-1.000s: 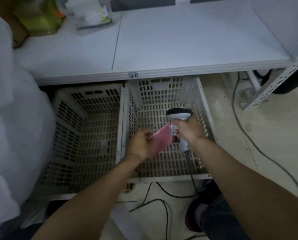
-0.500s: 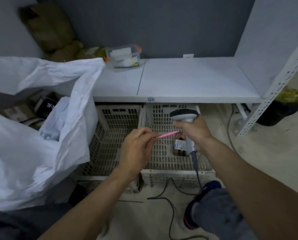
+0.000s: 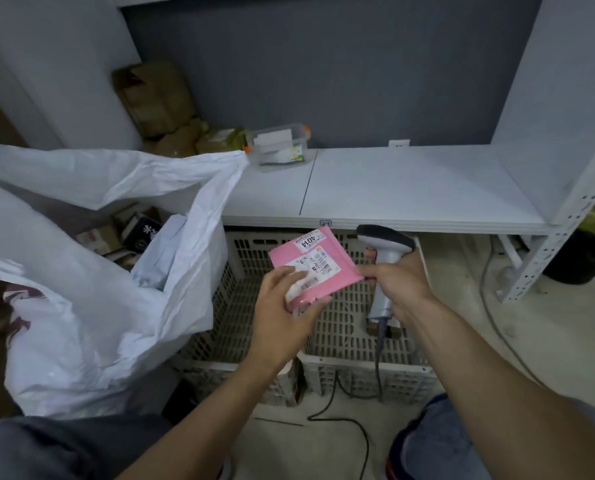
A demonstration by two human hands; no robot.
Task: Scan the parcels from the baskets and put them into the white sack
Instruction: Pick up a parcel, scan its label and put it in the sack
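Grey wall and a white shelf [image 3: 410, 188] fill the upper frame. At centre, a flat pink parcel [image 3: 327, 271] is held in the air above two white slatted baskets, just below the shelf's front edge. It lies nearly level with its label face up. It looks almost square and sits as a diamond, so its long axis is hard to tell. One corner points to the top of the frame and carries a sticker reading 4014.

The left hand [image 3: 282, 317] pinches the parcel's lower left corner, thumb on the label and fingers curled underneath. The right hand [image 3: 398, 282] has its fingers wrapped round the handle of a grey scanner [image 3: 384, 242], and its thumb tip touches the parcel's right corner. The scanner stands upright, its head just right of the parcel.

The right basket [image 3: 344, 344] and left basket [image 3: 233, 323] stand side by side under the shelf. A small brown item on the right basket's floor is mostly hidden by the scanner handle.

At left the white sack [image 3: 98, 306] gapes open, with boxes visible inside. A clear plastic box [image 3: 278, 145] sits on the shelf, and brown packages [image 3: 154, 98] are stacked at upper left. A black cable [image 3: 341, 420] trails across the floor at the bottom.
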